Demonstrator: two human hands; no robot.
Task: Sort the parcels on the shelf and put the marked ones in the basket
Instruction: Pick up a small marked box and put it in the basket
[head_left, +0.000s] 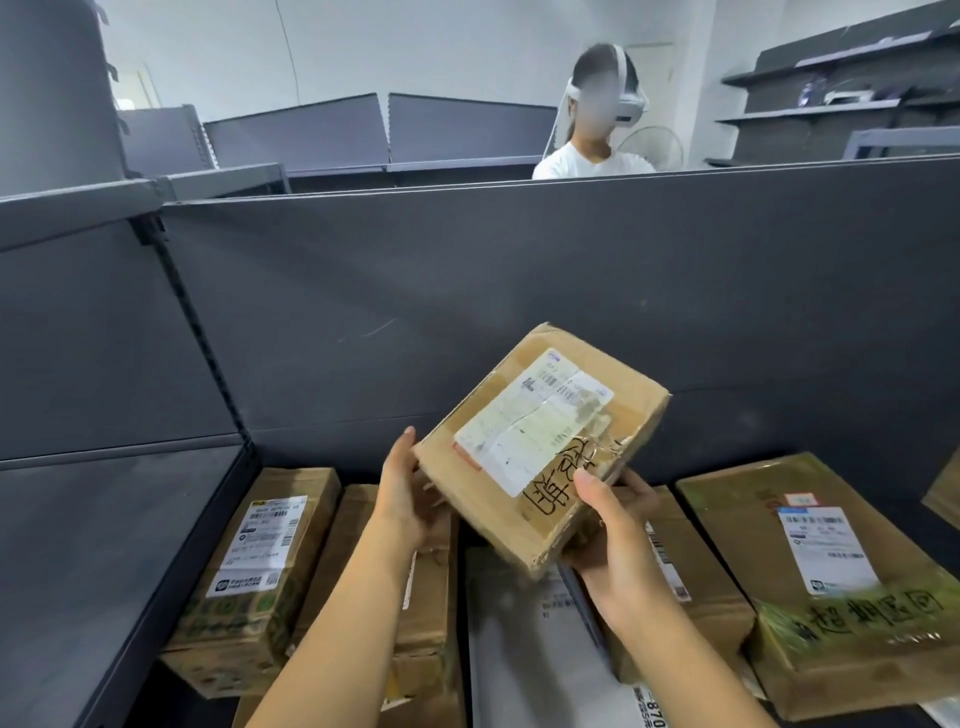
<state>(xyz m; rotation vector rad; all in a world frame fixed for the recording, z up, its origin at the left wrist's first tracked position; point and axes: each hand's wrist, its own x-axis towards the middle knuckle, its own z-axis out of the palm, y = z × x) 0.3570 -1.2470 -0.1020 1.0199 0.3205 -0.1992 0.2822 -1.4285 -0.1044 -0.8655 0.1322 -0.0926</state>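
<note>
Both hands up off the shelf (119, 545), holding one cardboard parcel (545, 447) between them. Left hand (402, 493) flat against its near-left edge, fingers loosely open; right hand (613, 530) wrapped round the near-right corner, thumb on top beside handwritten marker characters. Parcel tilted, label face toward the holder, long axis running from the left hand up and away to the right. Looks marked, so probably basket-bound; no basket visible. More parcels (810, 571) lie directly under the hands.
</note>
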